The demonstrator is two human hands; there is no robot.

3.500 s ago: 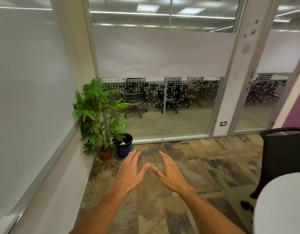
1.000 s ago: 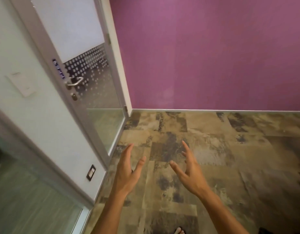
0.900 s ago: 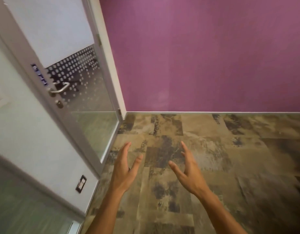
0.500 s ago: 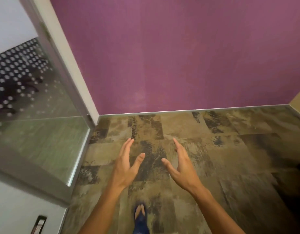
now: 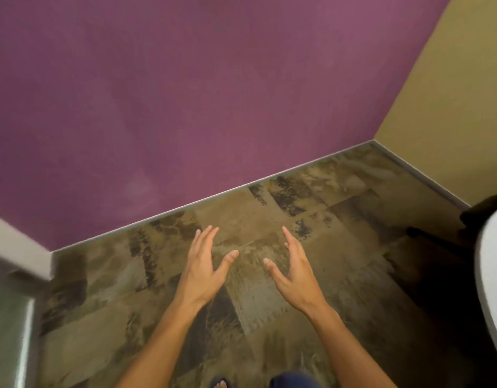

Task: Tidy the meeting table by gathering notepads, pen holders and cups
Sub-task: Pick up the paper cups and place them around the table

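The left hand [image 5: 201, 271] and right hand [image 5: 296, 275] hover empty with straight fingers over the patterned floor [image 5: 339, 219], so he should turn toward the white table edge [image 5: 493, 289] first, I think.

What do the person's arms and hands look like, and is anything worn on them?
Both forearms are bare as far as the picture shows: no sleeves are in view. The left hand and the right hand have no gloves, and no rings, watch or bracelet can be seen on the fingers or wrists. The nails look short and plain. No markings show on either arm.
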